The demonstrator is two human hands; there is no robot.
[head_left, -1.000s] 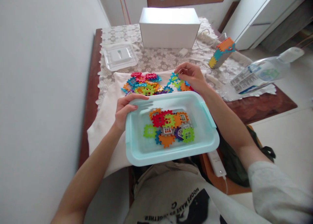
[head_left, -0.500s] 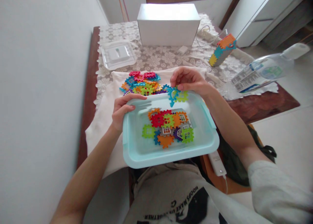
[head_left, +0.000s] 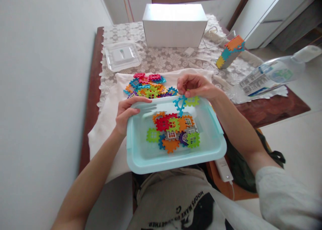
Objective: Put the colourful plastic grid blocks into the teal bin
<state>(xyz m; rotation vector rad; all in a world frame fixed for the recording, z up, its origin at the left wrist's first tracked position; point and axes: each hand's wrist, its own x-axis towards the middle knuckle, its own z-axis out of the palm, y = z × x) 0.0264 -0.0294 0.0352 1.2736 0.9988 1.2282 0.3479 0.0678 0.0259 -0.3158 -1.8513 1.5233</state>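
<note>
A pale blue plastic tub point(head_left: 137, 158) is tilted toward me above the table's near edge. My left hand point(head_left: 125, 112) is closed on its far left rim, thumb inside. My right hand point(head_left: 197, 85) is closed in a pinch over the far right rim. At its fingertips are a blue triangular building piece point(head_left: 179, 104) and a green window piece point(head_left: 192, 101), hanging inside the rim. Several notched plastic pieces lie in the tub, among them a red piece point(head_left: 162, 123), an orange piece point(head_left: 171, 145) and a green window piece point(head_left: 193, 140).
Beyond the tub, a heap of coloured pieces point(head_left: 146, 85) lies on a white cloth point(head_left: 105, 136). Further back are a clear plastic lid point(head_left: 123, 57) and a white box point(head_left: 174, 30). An assembled block point(head_left: 230, 52) and a large clear bottle point(head_left: 274, 72) stand at the right.
My right hand has moved slightly right and down, and the blue and green pieces hang lower inside the tub's rim. My left hand keeps its hold on the tub.
</note>
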